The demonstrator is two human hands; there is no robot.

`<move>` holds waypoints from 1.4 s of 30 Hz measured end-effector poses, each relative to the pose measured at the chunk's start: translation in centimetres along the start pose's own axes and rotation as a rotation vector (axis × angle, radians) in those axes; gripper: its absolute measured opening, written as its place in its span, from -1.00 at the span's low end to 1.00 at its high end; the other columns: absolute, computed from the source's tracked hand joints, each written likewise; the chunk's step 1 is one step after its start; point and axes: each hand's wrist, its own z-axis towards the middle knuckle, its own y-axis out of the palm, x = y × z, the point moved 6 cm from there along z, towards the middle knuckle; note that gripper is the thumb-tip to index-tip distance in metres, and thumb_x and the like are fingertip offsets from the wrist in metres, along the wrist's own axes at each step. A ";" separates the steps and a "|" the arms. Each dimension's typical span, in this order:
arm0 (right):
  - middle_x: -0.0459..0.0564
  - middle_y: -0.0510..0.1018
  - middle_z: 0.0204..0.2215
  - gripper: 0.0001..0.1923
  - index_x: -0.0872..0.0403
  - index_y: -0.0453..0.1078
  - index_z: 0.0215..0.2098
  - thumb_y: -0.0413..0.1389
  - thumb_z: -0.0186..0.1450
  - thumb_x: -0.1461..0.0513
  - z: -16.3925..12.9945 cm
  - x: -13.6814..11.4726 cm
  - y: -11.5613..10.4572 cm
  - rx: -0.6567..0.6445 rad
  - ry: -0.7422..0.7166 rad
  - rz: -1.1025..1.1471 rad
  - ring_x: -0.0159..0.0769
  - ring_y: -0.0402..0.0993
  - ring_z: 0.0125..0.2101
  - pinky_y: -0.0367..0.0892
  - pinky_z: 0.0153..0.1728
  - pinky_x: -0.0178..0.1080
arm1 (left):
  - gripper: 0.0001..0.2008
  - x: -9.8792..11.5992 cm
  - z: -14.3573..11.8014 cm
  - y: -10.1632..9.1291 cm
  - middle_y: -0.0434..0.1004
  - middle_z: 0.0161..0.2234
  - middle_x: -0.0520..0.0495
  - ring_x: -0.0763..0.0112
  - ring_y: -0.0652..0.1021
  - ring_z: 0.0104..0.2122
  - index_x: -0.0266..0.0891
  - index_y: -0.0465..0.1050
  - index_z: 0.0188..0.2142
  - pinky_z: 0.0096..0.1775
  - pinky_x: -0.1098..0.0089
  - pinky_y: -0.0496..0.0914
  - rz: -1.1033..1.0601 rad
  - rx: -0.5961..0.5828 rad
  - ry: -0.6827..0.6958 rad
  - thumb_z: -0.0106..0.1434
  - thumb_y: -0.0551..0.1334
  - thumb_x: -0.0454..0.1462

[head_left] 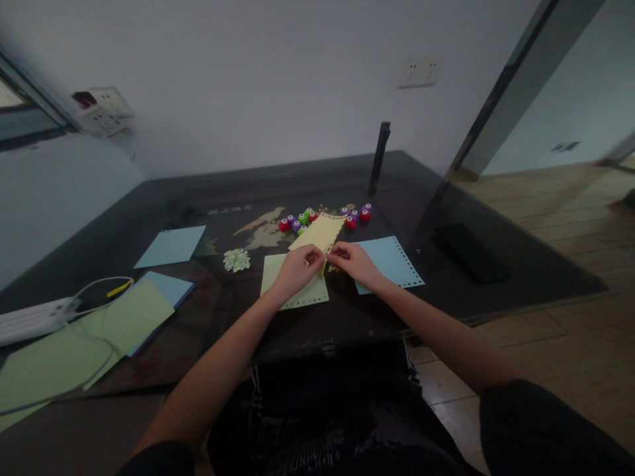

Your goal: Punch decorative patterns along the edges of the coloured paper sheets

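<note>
In the head view, a person's two bare hands meet over a dark table point(347, 324). The left hand point(301, 266) and the right hand point(353, 261) come together at the near corner of a yellow sheet point(317, 231), each pinching it between thumb and fingers; the exact contact of the fingertips is too small to make out. The sheet is pale and matte, raised at a slant above the table, with dark punched holes in a row along its far edge and down its right edge. Partly below it and the left hand, a light green sheet point(310, 294) lies flat, holes along its near edge. Just beside the right hand and forearm lies a light blue sheet point(391, 261), holed along its right edge. Beyond the yellow sheet are small red, purple and green balls point(366, 215), each with a white spot, some close to its left side and others to its right. A heap of tiny pale pieces point(237, 260) sits left of the green sheet, and another blue sheet point(171, 246) lies farther left.
</note>
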 end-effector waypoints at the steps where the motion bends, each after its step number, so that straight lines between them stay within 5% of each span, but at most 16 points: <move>1: -0.10 0.40 -0.56 -0.80 0.07 0.28 -0.47 0.12 0.15 0.11 0.0 0.0 0.0 -0.002 -0.007 -0.017 -0.38 0.35 -0.58 0.23 -0.51 -0.29 | -0.89 0.1 0.0 0.0 0.46 -0.50 0.01 0.45 0.44 -0.47 -0.27 0.42 -0.42 -0.38 0.46 0.29 0.011 0.000 0.007 0.14 0.13 -0.30; 11: -0.09 0.41 -0.57 -0.81 0.09 0.29 -0.48 0.10 0.17 0.14 0.0 0.0 -0.1 0.014 -0.030 -0.093 -0.38 0.35 -0.58 0.23 -0.51 -0.30 | -0.91 0.3 -0.1 0.2 0.43 -0.50 0.02 0.46 0.40 -0.49 -0.25 0.40 -0.43 -0.40 0.45 0.27 0.084 0.013 0.076 0.16 0.13 -0.32; 19: -0.14 0.37 -0.62 -0.80 0.09 0.27 -0.50 0.13 0.13 0.14 -0.2 0.0 0.0 0.047 0.016 0.053 -0.42 0.32 -0.61 0.21 -0.54 -0.32 | -0.93 0.6 -0.3 0.0 0.40 -0.51 0.03 0.47 0.38 -0.48 -0.26 0.37 -0.43 -0.39 0.45 0.24 0.110 0.062 0.120 0.16 0.14 -0.33; 42: -0.11 0.42 -0.59 -0.85 0.09 0.31 -0.46 0.15 0.14 0.18 -0.3 0.5 0.3 0.046 0.109 0.189 -0.46 0.28 -0.63 0.12 -0.60 -0.33 | -0.93 0.3 -0.2 -0.2 0.42 -0.52 0.03 0.47 0.42 -0.49 -0.26 0.38 -0.44 -0.42 0.45 0.26 -0.020 0.086 0.037 0.16 0.15 -0.32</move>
